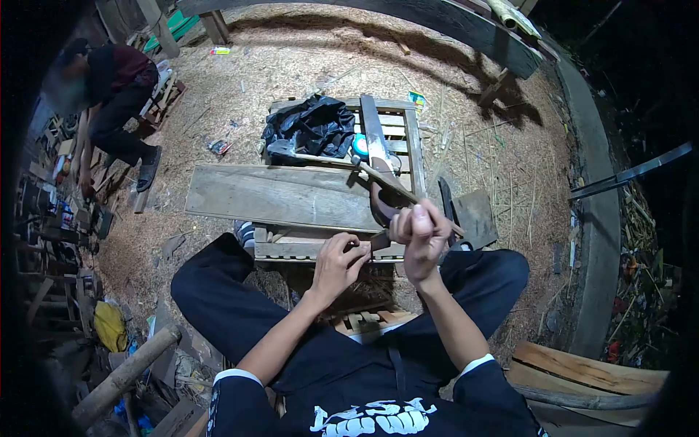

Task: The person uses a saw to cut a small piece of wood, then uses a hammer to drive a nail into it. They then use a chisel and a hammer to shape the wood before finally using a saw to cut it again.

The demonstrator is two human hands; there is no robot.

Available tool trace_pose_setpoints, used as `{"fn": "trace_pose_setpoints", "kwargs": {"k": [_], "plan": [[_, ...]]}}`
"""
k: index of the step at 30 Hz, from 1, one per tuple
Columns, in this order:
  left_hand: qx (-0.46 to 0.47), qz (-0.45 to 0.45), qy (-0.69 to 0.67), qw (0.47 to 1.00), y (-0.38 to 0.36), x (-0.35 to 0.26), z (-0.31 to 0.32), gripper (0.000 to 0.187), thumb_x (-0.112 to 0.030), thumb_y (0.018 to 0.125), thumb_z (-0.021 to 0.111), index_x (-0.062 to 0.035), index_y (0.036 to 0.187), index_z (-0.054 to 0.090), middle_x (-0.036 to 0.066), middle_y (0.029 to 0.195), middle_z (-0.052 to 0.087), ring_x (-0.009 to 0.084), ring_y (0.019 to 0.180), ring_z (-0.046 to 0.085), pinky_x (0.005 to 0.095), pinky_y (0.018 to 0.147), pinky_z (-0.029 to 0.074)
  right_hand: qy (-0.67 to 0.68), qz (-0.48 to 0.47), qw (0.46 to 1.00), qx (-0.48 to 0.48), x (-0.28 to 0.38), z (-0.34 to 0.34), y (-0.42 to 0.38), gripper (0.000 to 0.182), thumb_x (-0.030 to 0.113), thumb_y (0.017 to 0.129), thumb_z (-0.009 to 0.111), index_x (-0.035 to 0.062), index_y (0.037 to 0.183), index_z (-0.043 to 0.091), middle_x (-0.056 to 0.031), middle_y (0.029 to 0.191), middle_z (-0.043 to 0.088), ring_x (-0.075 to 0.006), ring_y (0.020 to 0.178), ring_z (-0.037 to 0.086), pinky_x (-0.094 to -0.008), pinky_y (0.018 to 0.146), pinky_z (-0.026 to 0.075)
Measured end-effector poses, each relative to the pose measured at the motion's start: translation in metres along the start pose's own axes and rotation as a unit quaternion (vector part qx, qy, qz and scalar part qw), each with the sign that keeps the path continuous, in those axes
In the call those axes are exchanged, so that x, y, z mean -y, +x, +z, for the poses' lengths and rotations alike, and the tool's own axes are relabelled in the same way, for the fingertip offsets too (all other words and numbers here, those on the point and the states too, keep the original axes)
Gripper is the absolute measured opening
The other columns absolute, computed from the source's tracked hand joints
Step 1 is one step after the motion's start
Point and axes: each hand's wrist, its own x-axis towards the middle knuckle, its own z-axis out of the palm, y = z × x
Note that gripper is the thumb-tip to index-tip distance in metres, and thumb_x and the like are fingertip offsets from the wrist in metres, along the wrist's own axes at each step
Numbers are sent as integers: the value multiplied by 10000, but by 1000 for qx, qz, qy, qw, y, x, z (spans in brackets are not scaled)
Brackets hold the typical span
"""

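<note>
My right hand (422,237) is closed round the wooden handle of a hammer (386,180), whose small dark head points up and left above the plank. My left hand (339,264) pinches a small dark flat piece (379,240) at the near edge of the slatted wooden stand; its exact kind does not show. A wide wooden plank (280,195) lies across the stand (291,251) just beyond my left hand. A handsaw (374,131) rests lengthwise on the stand, its wooden grip close to my right hand.
A black plastic bag (313,127) and a blue-and-white round item (360,146) sit on the stand's far part. At the left, another person (116,95) bends over piled wood scraps. A long beam (408,18) spans the back. Boards (582,371) lie at lower right.
</note>
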Motion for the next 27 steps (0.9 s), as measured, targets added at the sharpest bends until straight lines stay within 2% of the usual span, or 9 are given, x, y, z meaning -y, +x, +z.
{"fn": "trace_pose_setpoints", "kwargs": {"k": [2,6,8,11,17,20,21,23,27], "plan": [[9,-8,-5,1000,-4,1,1,187,-119,799,809,-42,955,740,103,1031,671,323,997,650,468,873,506,-99,-35,994,18,-8,8,-2,374,212,1108,470,63,779,373,7,566,343,-78,484,287,-292,458,248],[24,-21,-15,999,-3,1,-2,230,-73,779,772,-43,1003,728,120,1051,669,336,1037,651,458,882,509,-280,-104,953,43,-15,35,-11,420,265,1002,612,39,688,450,-69,566,425,-162,449,460,-344,455,352],[48,-157,-135,977,-22,23,15,268,-67,763,748,-26,1024,706,147,1058,671,359,1045,646,470,886,506,-254,-147,951,94,-15,58,-13,349,201,945,671,44,708,469,-78,566,444,-254,455,511,-358,476,382],[42,-151,-147,977,-26,23,9,274,-69,764,745,-23,1031,705,152,1062,671,364,1046,645,472,888,506,-267,-163,923,224,-35,73,-27,204,78,698,685,72,686,482,-80,568,496,-276,487,580,-386,506,420],[12,-79,-107,991,-6,11,-5,286,-74,766,740,-17,1044,701,162,1071,671,374,1048,641,476,890,506,-291,-162,935,124,-30,62,-25,319,218,913,676,-4,714,562,-123,623,533,-274,503,571,-376,489,431],[14,-21,-19,1000,-2,5,-4,184,-118,801,776,-63,976,754,113,1040,674,330,1010,656,450,884,512,-375,-275,885,-1,-16,36,-18,359,260,994,609,32,724,548,-58,587,492,-198,471,479,-343,467,368],[12,-15,2,1000,-1,4,-2,126,-136,816,790,-75,923,765,95,1028,672,307,990,662,443,877,513,-224,-177,957,-48,-23,24,-22,429,301,1053,558,59,714,455,-18,574,424,-142,465,396,-311,457,309],[7,-22,-6,1000,-2,5,-1,116,-129,822,791,-76,923,768,91,1022,680,299,974,666,432,862,513,-83,-68,990,-92,-4,0,-19,502,388,1084,503,72,715,377,8,582,370,-93,484,363,-287,465,277],[4,-26,-10,1000,-2,5,3,123,-130,815,801,-75,920,767,90,1007,680,298,957,668,426,852,513,-29,-101,987,-125,17,-20,-10,422,262,1099,457,98,734,325,26,550,276,-73,476,221,-305,445,203]]}}
